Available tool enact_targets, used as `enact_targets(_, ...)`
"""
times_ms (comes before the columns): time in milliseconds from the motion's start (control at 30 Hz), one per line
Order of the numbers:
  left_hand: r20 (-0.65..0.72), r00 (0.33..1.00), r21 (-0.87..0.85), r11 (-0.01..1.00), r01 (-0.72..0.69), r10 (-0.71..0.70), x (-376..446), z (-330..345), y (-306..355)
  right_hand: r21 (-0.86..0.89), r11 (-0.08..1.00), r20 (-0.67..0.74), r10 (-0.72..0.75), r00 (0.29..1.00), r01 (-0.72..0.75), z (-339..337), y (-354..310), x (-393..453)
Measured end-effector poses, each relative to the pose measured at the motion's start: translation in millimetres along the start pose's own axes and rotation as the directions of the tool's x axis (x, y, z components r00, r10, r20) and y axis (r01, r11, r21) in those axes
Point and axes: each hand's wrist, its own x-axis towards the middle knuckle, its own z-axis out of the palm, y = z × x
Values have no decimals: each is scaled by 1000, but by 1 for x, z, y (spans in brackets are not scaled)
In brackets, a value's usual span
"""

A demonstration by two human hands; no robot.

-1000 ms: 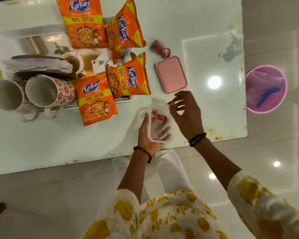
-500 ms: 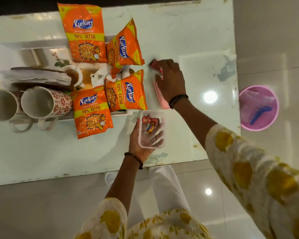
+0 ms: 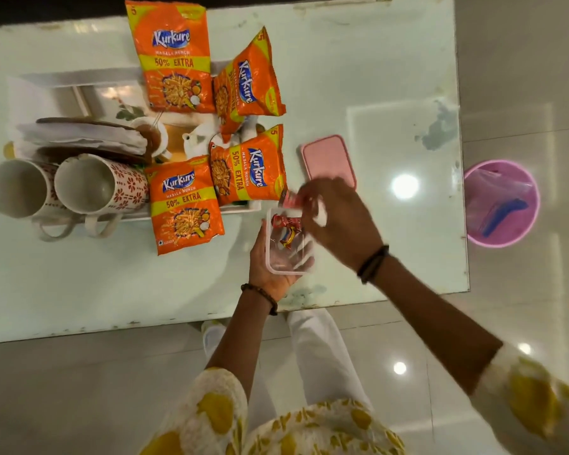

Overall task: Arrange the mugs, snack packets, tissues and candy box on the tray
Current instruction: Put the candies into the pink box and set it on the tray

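Orange "Kurkure" packets [image 3: 184, 205], perhaps "Masala Munch"

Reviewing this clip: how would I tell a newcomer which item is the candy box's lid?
Start at the white tray loaded with mugs and orange snack packets on the pale table. Just past the tray's right edge, flat on the bare tabletop, lies the lid. It is the only pink rounded rectangle there, apart from the clear candy box held in the left hand.
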Motion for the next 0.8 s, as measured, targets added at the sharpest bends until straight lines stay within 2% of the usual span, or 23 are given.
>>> enact_targets(67,46,998,19,999,-46,45,-1,1,-1,-32,998,93,-41,995,45,10,-10,-33)
enact_targets(100,73,996,24,998,-59,57,0,0,-2,-30,999,94,-28,995,31,14,-12,-42)
enact_targets(200,84,996,20,999,-29,27,0,-1,-2,73,986,-27,152,988,-150,16,-6,-42)
enact_targets(300,56,998,-34,999,32,-30,0,-6,-2,95,962,-122,268,956,-257,19,11,-14)
enact_targets(400,52,998,-21,999,23,-22,-2,-10,-6,-66,936,-100,337,936,-344,29,32,24)
enact_targets(500,76,997,-6,1000,25,-25,-6,-13,-8,-270,855,67,475,878,-442,38,51,50)
enact_targets(567,95,995,11,1000,22,-23,-6,-15,-6,-288,841,97,502,859,-459,41,58,57)
enact_targets(633,93,996,4,1000,6,-7,-7,-16,-5,-280,855,92,477,874,-437,37,57,53)
enact_targets(667,84,996,-13,1000,-8,9,-7,-18,-5,-221,872,94,465,880,-437,33,56,48)
enact_targets(733,54,998,-42,998,-40,42,-8,-18,-5,66,873,43,481,876,-483,22,50,36)
enact_targets(800,15,998,-47,997,-61,62,-8,-14,-5,406,784,-56,535,843,-470,8,38,19)
